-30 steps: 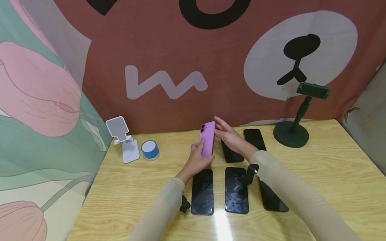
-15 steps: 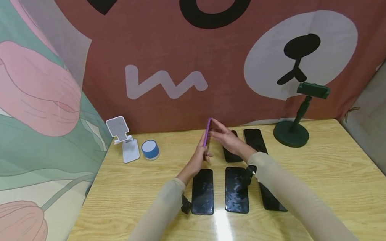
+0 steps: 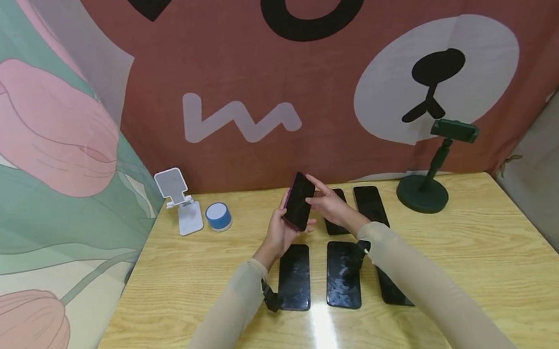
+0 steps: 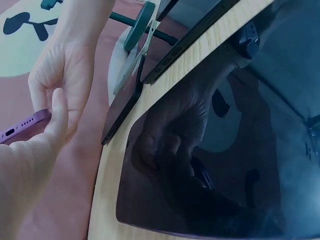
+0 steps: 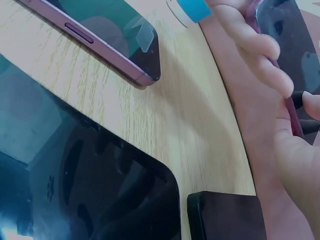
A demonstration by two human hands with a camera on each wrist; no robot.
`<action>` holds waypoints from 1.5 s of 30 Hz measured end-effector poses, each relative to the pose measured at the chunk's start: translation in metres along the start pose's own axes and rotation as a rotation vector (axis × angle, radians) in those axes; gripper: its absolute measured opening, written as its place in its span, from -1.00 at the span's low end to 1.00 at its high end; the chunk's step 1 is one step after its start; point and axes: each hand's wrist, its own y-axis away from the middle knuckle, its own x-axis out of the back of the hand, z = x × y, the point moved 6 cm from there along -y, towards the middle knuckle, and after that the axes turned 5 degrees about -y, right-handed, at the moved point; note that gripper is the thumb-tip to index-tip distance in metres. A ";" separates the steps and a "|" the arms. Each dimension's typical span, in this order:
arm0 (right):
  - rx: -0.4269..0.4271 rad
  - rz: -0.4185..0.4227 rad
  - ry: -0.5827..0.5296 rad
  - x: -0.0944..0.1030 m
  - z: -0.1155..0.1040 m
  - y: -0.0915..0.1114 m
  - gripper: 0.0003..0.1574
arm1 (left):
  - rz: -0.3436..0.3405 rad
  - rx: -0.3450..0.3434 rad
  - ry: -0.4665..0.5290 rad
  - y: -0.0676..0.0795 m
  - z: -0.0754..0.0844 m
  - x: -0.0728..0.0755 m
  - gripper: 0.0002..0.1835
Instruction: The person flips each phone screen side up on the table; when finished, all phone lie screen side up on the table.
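Held up above the back of the table is a purple-framed smartphone [image 3: 298, 203], tilted, its dark screen turned toward me. My left hand [image 3: 277, 233] grips its lower part, with the thumb along the left edge and fingers behind. At the right edge, my right hand [image 3: 333, 206] pinches it, thumb over the screen and index finger near the top corner. In the left wrist view the phone's purple bottom edge [image 4: 22, 127] shows between both hands. Below my left wrist lies a black-screened phone [image 3: 294, 278], and another phone [image 3: 342, 274] lies beside it.
Another phone [image 3: 393, 286] is partly under my right sleeve. Behind my right hand lie a phone [image 3: 336, 222] and a further phone [image 3: 369, 202]. A white folding stand [image 3: 190, 218] and blue-white round object [image 3: 218, 217] are at left, a green phone holder [image 3: 422, 194] at right.
The held smartphone has turned from its purple back, through edge-on, to its dark screen facing me. My left hand has rotated with it; my right thumb now lies over the screen.
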 end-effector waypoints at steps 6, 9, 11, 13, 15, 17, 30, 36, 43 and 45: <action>-0.021 0.011 0.013 0.002 0.001 0.002 -0.14 | 0.025 0.034 0.057 0.000 -0.004 0.006 -0.33; -0.042 0.022 0.035 0.003 0.002 0.003 -0.16 | 0.046 0.033 0.037 0.000 -0.006 0.009 -0.35; -0.050 0.040 0.045 0.004 0.002 0.003 -0.17 | 0.058 0.032 0.019 -0.001 -0.007 0.011 -0.35; -0.055 0.058 0.063 0.006 0.003 0.004 -0.17 | 0.077 0.031 0.008 -0.002 -0.009 0.014 -0.35; -0.059 0.072 0.078 0.007 0.004 0.004 -0.17 | 0.105 0.037 -0.006 -0.002 -0.011 0.018 -0.36; -0.062 0.072 0.100 0.007 0.005 0.003 -0.16 | 0.139 0.048 -0.022 -0.002 -0.013 0.022 -0.36; -0.079 0.119 0.215 0.014 0.008 0.001 -0.15 | 0.207 0.150 -0.323 0.001 -0.025 0.043 -0.40; -0.094 0.128 0.218 0.015 0.009 0.001 -0.11 | 0.216 0.106 -0.472 0.004 -0.019 0.049 -0.33; -0.098 0.111 0.210 0.011 0.008 0.001 -0.10 | 0.232 0.089 -0.592 0.004 -0.017 0.053 -0.35; -0.104 0.104 0.215 0.011 0.012 -0.002 -0.09 | 0.240 0.089 -0.655 0.005 -0.017 0.055 -0.36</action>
